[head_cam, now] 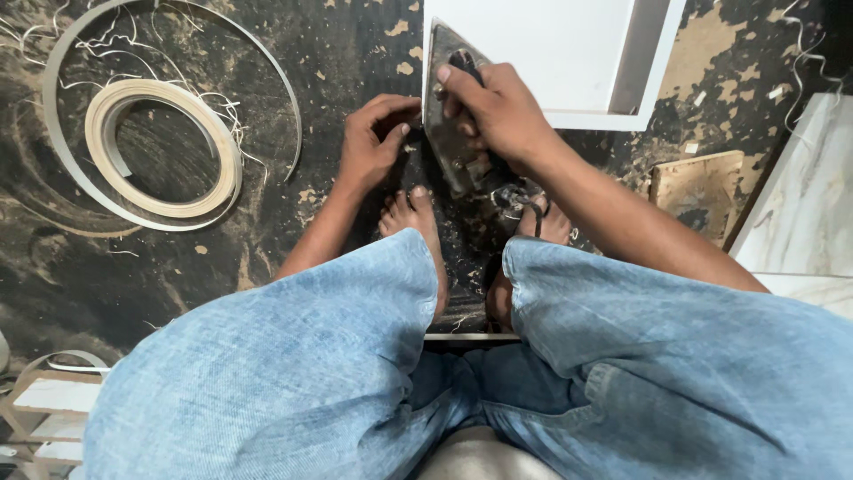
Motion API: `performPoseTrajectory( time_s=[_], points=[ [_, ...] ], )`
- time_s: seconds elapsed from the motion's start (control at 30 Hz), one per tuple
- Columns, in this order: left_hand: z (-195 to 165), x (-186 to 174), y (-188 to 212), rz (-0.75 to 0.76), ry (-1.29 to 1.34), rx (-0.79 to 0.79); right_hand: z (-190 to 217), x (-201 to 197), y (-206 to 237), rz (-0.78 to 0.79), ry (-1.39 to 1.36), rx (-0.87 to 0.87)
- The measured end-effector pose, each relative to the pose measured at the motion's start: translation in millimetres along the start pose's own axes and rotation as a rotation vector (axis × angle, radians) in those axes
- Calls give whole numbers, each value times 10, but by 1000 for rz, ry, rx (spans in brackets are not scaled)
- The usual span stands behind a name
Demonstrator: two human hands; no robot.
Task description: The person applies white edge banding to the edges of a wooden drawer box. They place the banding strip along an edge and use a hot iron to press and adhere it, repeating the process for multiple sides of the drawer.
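Dusty dark floor (267, 231): a heavy, rigid old iron (449, 116) is gripped at its handle by the closed right hand (498, 107), steadied by the curled left hand (373, 142), beside a white panel (542, 53).

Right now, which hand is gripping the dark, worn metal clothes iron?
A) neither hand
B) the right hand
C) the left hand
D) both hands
B: the right hand wraps around the handle of the dark, worn metal clothes iron by the white board, while the left hand rests curled on the floor beside it.
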State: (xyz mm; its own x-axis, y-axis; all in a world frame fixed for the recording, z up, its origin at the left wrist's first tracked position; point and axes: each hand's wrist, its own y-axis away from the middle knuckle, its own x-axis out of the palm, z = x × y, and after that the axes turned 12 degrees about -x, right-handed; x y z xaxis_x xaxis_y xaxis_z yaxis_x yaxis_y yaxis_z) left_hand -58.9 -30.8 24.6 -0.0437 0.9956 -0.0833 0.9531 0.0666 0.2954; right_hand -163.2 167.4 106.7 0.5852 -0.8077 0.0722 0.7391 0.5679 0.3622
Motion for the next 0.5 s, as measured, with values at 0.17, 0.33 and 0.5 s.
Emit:
performPoseTrajectory(
  time_s=[0.17, 0.33, 0.5],
  points=[
    [135, -48, -40, 33, 10, -19, 23, 56, -43, -17, 57, -6],
    [184, -77, -73, 68, 18, -8, 40, 64, -39, -17, 68, 3],
    [232, -69, -109, 66, 13, 33, 48, 63, -45, -11, 55, 14]
  ],
)
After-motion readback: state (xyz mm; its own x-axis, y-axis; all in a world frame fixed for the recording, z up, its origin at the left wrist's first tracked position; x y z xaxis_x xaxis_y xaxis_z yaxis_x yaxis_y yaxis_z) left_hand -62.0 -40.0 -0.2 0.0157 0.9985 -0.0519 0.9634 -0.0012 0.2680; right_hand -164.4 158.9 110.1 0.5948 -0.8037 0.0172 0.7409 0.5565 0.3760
